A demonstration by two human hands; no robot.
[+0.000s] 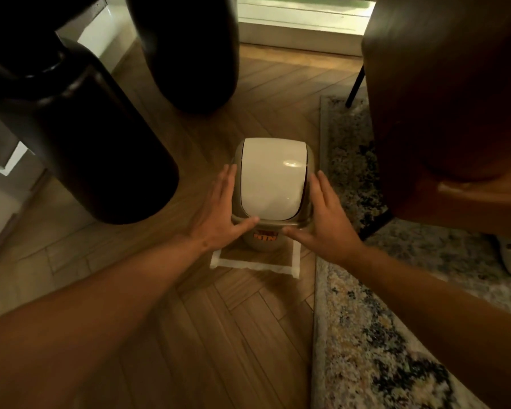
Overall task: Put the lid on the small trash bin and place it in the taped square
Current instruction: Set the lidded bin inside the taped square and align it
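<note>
Now, left hand (219,214): my fingers spread flat along the bin's left flank, gripping nothing.
Small trash bin (263,240): lid (273,178) on, standing inside taped square (295,261).
Right hand (325,219): open, flat at the right flank.

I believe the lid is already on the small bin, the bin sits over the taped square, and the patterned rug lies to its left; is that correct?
Not quite: in the head view the patterned rug lies to the right of the small bin, not its left. The lid is indeed on, and the bin does sit over the taped square.
</note>
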